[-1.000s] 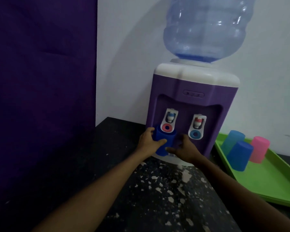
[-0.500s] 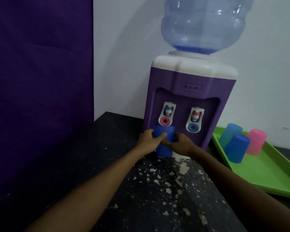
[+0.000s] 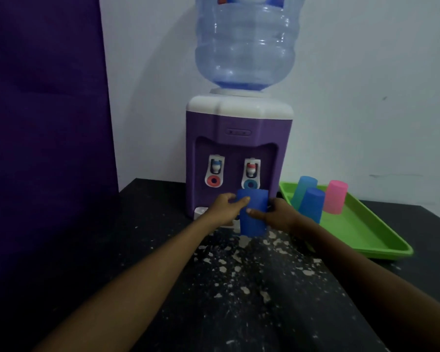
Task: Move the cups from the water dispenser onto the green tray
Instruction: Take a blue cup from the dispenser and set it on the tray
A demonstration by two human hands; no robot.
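A dark blue cup [image 3: 254, 222] is held in front of the purple water dispenser [image 3: 236, 148], below its right tap. My left hand [image 3: 226, 208] grips the cup's left side and my right hand [image 3: 277, 215] grips its right side. The green tray [image 3: 361, 232] lies to the right of the dispenser. On the tray stand three upside-down cups: a light blue cup [image 3: 304, 188], a blue cup [image 3: 313, 204] and a pink cup [image 3: 335, 196].
The dispenser carries a big clear water bottle [image 3: 244, 44] and stands on a black speckled counter [image 3: 239, 288]. A purple wall panel [image 3: 46, 110] runs along the left. A white wall is behind.
The blue cup has come away from under the left tap and moved right and toward me, both hands now on it. The camera has shifted so the dispenser sits further left.
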